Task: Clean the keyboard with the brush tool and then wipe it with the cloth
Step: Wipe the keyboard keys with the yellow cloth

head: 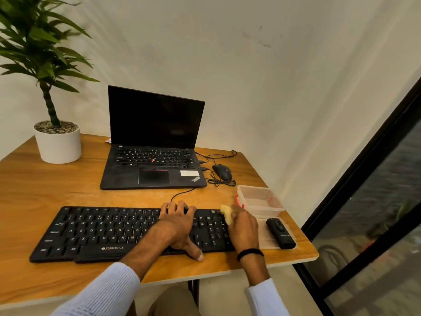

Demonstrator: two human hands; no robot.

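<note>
We look through a single wide-angle head camera, from above the near edge of the desk (45, 192), facing forward and down, close over the keyboard (91, 231), with the wall (227, 65) far behind.

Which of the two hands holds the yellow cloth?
The right hand, with the black wristband, grips the yellow cloth; the left hand only steadies the black Zebronics keyboard.

Wooden tabletop (34, 190): left hand (176, 224) spans the black keyboard (102, 231), fingers curled over its far edge, thumb at its near edge. The right hand (242, 224) grips a yellow cloth (226, 213) at the keyboard's right end. Clear box (259, 199) just beyond right hand, black device (281, 233) just right of it. Open laptop (155, 160) and mouse (222, 172) beyond both hands; potted plant (58, 144) far left of them.
</note>
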